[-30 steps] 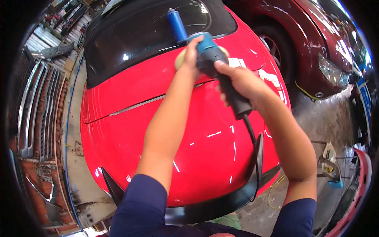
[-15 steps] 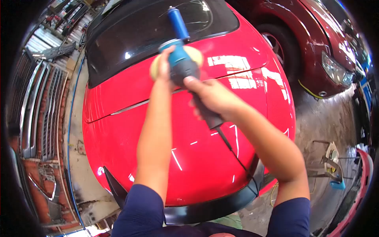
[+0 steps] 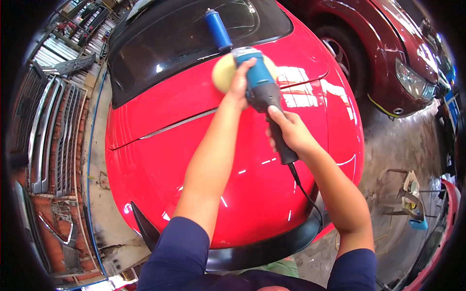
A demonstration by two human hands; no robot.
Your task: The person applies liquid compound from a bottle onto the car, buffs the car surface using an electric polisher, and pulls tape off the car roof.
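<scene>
My left hand (image 3: 240, 83) is closed on the head of a blue and black polisher (image 3: 261, 80), at its left side. My right hand (image 3: 290, 131) wraps round the black rear handle of the same tool. A round yellow pad (image 3: 223, 72) under the tool's head lies against the red car (image 3: 160, 169), near the seam below the dark rear window (image 3: 160, 58). The pad's middle is hidden by the tool and my left hand. A black cord (image 3: 308, 198) runs from the handle down over the car.
A blue bottle (image 3: 218, 30) lies on the car by the window. At the right stand a dark red car (image 3: 403, 58) and a small stand (image 3: 410, 194). Car grilles (image 3: 46, 136) line the left side, beside a blue hose (image 3: 89, 160) along the floor.
The polisher swung left with both hands, then came back right. Its pad now shows more clearly, and the cord has shifted with it.
</scene>
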